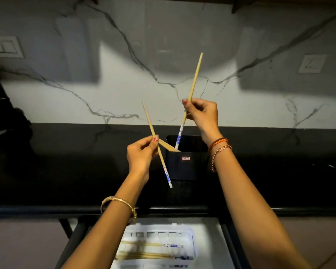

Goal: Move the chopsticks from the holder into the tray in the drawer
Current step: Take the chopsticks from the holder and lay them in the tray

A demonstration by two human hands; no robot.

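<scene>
Your left hand (pixel 142 154) pinches one chopstick (pixel 157 145) between thumb and curled fingers, near its middle. That stick is clear of the holder (pixel 186 164): its bare wooden tip points up and left, and its blue-and-white patterned end hangs down in front of the holder's left side, over the black countertop (pixel 66 171).

Your right hand (pixel 202 115) is raised higher, fingers closed around a second chopstick (pixel 195 78), also gripped near the middle. Its plain tip angles up toward the marble wall (pixel 124 94), while its patterned end dips just inside the holder's open mouth; you cannot tell whether it touches anything inside.

The dark, square-sided holder stands upright on the countertop between your wrists, with a small label on its front. More wooden chopsticks (pixel 168 147) lean out of its left rim, just beside your left thumb.

Below the counter edge the drawer (pixel 211 239) is pulled open. A white tray (pixel 190 235) lies in it, and several chopsticks (pixel 149 251) already lie lengthwise inside, patterned ends to the right, though this part is blurred.
</scene>
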